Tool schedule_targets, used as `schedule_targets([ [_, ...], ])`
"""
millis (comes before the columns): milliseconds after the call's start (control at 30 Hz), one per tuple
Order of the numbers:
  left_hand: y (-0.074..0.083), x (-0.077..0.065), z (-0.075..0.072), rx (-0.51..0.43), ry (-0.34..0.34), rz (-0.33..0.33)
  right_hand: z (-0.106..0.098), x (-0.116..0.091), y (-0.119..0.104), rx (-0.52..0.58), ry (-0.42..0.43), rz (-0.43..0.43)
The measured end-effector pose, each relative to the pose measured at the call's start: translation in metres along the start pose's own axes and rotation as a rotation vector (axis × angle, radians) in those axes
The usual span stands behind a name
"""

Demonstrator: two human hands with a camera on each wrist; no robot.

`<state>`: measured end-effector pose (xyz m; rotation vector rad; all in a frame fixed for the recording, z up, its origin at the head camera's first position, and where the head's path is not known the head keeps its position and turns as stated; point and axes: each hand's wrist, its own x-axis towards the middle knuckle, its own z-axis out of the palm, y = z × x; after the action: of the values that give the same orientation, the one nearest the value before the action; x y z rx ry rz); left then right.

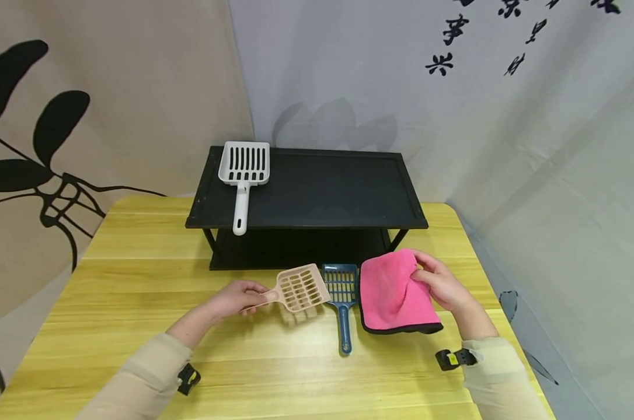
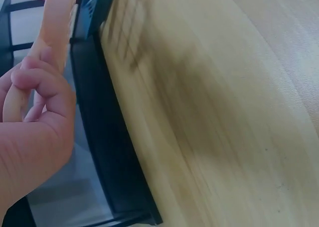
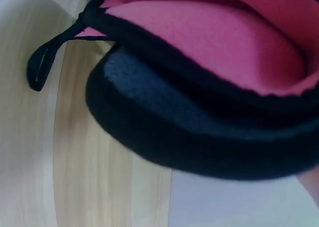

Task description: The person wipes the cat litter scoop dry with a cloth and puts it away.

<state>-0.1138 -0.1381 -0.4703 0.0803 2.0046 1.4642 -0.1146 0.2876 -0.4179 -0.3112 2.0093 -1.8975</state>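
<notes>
At the frame's lower centre, we see the left hand [image 1: 235, 300] pinching the beige scoop [image 1: 281, 294]! Lower right, the right hand [image 1: 442, 284] grips the pink cloth [image 1: 393, 294], beside the blue scoop [image 1: 344, 321].

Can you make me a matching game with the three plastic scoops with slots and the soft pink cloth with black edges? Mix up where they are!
Things
1. White plastic slotted scoop
2. Beige plastic slotted scoop
3. Blue plastic slotted scoop
4. Pink black-edged cloth

Places
A. In front of the black two-tier rack, in no hand
B. Held by the right hand
C. On top of the black two-tier rack
D. Held by the left hand

Right pairs
1-C; 2-D; 3-A; 4-B
</notes>
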Motion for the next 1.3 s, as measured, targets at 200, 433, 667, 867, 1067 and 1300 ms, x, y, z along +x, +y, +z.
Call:
schedule_targets([
  [200,0.013,-0.002,0.001,0.007,0.045,0.018,0.011,0.007,-0.004,-0.047,0.102,0.075],
  [433,0.026,0.001,0.007,0.011,0.052,0.031,0.035,0.019,-0.014,-0.069,0.198,0.086],
  [667,0.033,0.006,0.017,-0.006,0.067,0.042,0.066,0.036,-0.006,-0.074,0.199,0.06],
  [867,0.035,0.008,0.023,-0.011,0.076,0.037,0.092,0.045,-0.001,-0.153,0.126,0.082],
  [1067,0.04,0.008,0.028,-0.003,0.068,0.048,0.115,0.052,0.004,-0.346,-0.012,0.022],
  [1300,0.045,0.01,0.032,0.009,0.057,0.039,0.131,0.057,0.002,-0.527,-0.068,-0.012],
])
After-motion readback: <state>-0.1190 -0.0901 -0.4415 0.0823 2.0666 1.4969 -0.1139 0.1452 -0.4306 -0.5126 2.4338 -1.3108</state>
